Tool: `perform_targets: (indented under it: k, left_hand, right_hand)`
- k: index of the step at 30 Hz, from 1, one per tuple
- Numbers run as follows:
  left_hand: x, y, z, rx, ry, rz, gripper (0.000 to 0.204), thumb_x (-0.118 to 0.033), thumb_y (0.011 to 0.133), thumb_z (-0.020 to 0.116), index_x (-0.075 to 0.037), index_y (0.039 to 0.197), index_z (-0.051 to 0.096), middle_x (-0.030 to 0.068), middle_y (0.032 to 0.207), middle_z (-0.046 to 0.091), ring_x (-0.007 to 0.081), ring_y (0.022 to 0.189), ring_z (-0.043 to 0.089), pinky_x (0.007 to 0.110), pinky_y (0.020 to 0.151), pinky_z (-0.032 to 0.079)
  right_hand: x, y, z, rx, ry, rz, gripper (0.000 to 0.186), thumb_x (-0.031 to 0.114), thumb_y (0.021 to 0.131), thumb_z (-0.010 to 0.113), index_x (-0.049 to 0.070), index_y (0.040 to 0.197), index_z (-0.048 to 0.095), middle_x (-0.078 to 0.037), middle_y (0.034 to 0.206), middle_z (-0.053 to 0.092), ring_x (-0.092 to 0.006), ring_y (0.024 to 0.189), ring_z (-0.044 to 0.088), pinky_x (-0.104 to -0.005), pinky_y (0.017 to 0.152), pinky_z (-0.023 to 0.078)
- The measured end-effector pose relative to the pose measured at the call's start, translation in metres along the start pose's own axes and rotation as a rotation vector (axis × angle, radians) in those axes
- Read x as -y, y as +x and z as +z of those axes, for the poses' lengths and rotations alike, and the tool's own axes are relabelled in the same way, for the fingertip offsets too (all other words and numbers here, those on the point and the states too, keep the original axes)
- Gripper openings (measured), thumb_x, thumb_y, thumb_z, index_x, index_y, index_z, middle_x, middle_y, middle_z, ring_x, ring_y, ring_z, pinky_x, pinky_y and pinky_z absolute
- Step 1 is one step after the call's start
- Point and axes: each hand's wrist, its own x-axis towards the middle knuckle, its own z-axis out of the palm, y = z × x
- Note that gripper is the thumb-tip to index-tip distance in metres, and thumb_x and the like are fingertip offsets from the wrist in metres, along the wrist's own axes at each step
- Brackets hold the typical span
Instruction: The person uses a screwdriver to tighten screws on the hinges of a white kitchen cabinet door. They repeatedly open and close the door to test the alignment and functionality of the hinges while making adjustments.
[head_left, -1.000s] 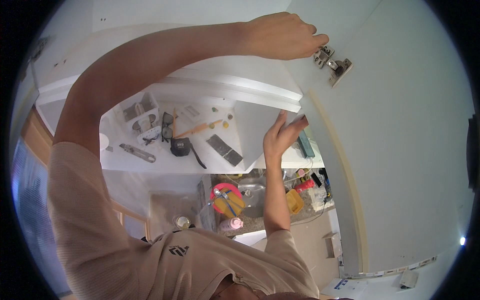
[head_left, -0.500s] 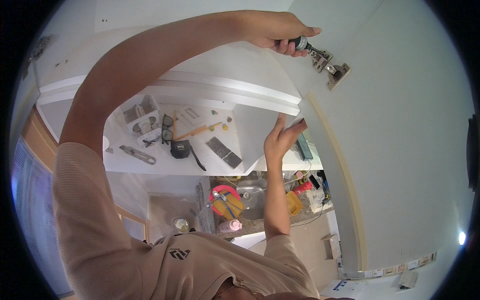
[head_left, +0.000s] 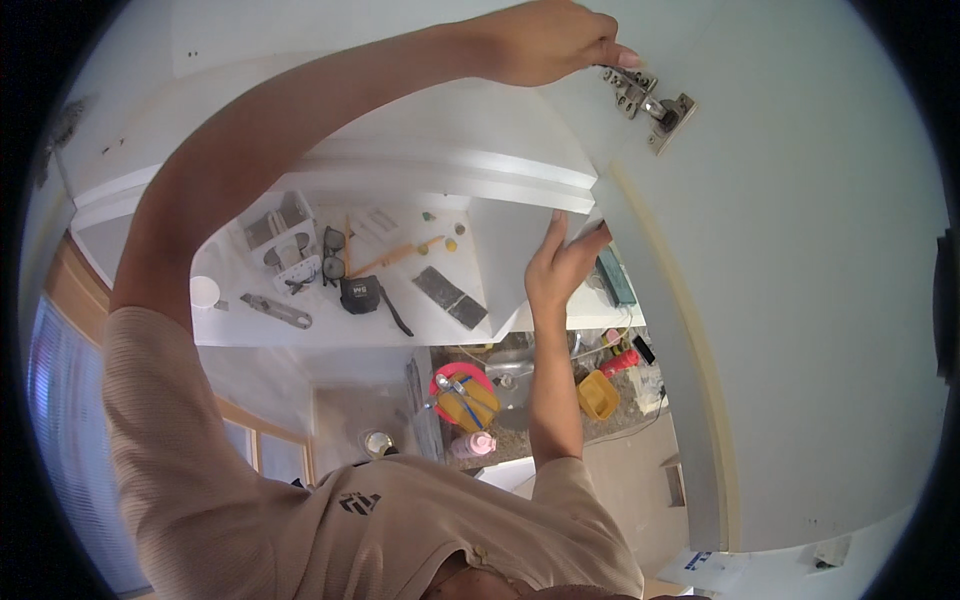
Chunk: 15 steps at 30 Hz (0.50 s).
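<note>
My left hand [head_left: 555, 45] is raised to the metal cabinet hinge [head_left: 640, 100], its fingers closed round a screwdriver whose handle the hand now hides. The hinge joins the white cabinet's inner wall to the large pale door [head_left: 830, 300] on the right. Lower down, my right hand [head_left: 562, 268] is open and upright, thumb and fingers spread in a V. One digit reaches the lower corner of the cabinet frame [head_left: 480, 180]; the other side of the hand is beside the door's edge.
Below lies a white shelf [head_left: 350, 328] with a tape measure [head_left: 360, 294], glasses [head_left: 334, 255], a utility knife [head_left: 277, 309], a dark flat block [head_left: 450, 297] and a white basket [head_left: 280, 235]. Further down, a counter holds a red bowl [head_left: 440, 378], yellow container [head_left: 598, 396] and pink bottle [head_left: 474, 444].
My left hand has shifted up and turned, so the screwdriver handle that showed before is hidden. The hinge appears slightly higher and further left. My right hand stays nearly in place.
</note>
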Motion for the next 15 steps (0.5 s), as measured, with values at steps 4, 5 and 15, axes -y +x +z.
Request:
perform_targets:
  k: [4, 5, 15]
  left_hand:
    - [0.052, 0.014, 0.016, 0.033, -0.125, 0.268, 0.059, -0.045, 0.109, 0.045, 0.011, 0.105, 0.064, 0.0235, 0.097, 0.069, 0.0299, 0.083, 0.068, 0.037, 0.073, 0.055]
    - [0.054, 0.016, 0.022, 0.025, -0.260, 0.236, 0.058, -0.045, 0.107, 0.049, 0.011, 0.107, 0.063, 0.0218, 0.096, 0.068, 0.0257, 0.079, 0.066, 0.034, 0.070, 0.054]
    - [0.000, 0.008, 0.016, -0.049, 0.167, -0.008, 0.049, -0.031, 0.111, 0.041, 0.010, 0.093, 0.062, 0.0243, 0.081, 0.068, 0.0349, 0.073, 0.070, 0.045, 0.063, 0.058]
  right_hand:
    - [-0.001, 0.000, 0.001, 0.005, 0.020, -0.003, 0.065, 0.008, 0.101, 0.057, -0.016, 0.149, 0.020, -0.039, 0.149, 0.034, -0.0496, 0.141, 0.037, -0.0469, 0.119, 0.025]
    - [-0.004, 0.000, -0.001, 0.002, 0.010, -0.017, 0.065, 0.007, 0.101, 0.057, -0.016, 0.149, 0.019, -0.039, 0.150, 0.033, -0.0493, 0.142, 0.037, -0.0468, 0.120, 0.024]
    - [0.002, 0.000, 0.001, -0.008, 0.015, -0.034, 0.064, 0.007, 0.102, 0.057, -0.015, 0.149, 0.021, -0.038, 0.151, 0.033, -0.0476, 0.143, 0.037, -0.0463, 0.120, 0.025]
